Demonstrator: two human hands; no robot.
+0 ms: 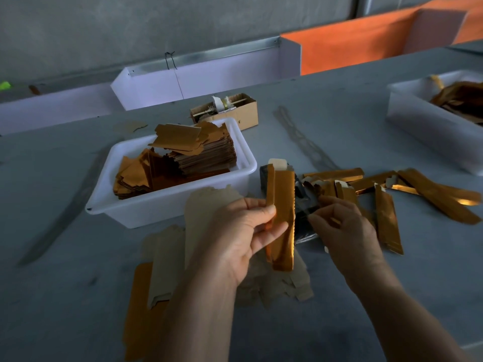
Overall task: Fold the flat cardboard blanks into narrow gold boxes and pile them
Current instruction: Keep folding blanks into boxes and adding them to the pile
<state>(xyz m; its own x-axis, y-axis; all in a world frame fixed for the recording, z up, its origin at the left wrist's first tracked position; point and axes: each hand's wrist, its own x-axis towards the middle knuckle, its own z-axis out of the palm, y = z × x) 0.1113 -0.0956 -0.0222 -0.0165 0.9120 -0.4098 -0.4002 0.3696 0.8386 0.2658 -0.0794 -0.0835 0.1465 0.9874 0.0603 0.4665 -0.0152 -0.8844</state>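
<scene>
the left hand (243, 231) holds a narrow gold box (281, 220) upright above the grey bench (65, 296), thumb across its front and fingers (257, 205) curled behind its left edge, a pale flap standing open at its top end; the right hand (347, 231) sits just to the right of the box, its fingers (317, 218) curled toward it, but whether they pinch anything i cannot tell; under and in front of both hands lie flat cardboard blanks (167, 246), most with the dull brown side up, one showing a gold edge near the bottom left; a white tray (167, 205) beside the left hand carries a thick stack of gold blanks (198, 152), some slumped loose at its left end; to the right of the hands a pile of folded gold boxes (392, 192) lies scattered on the bench, overlapping at different angles; behind the tray stands a small brown carton (235, 113); a second white tray (428, 131) with gold pieces sits at the far right edge.
</scene>
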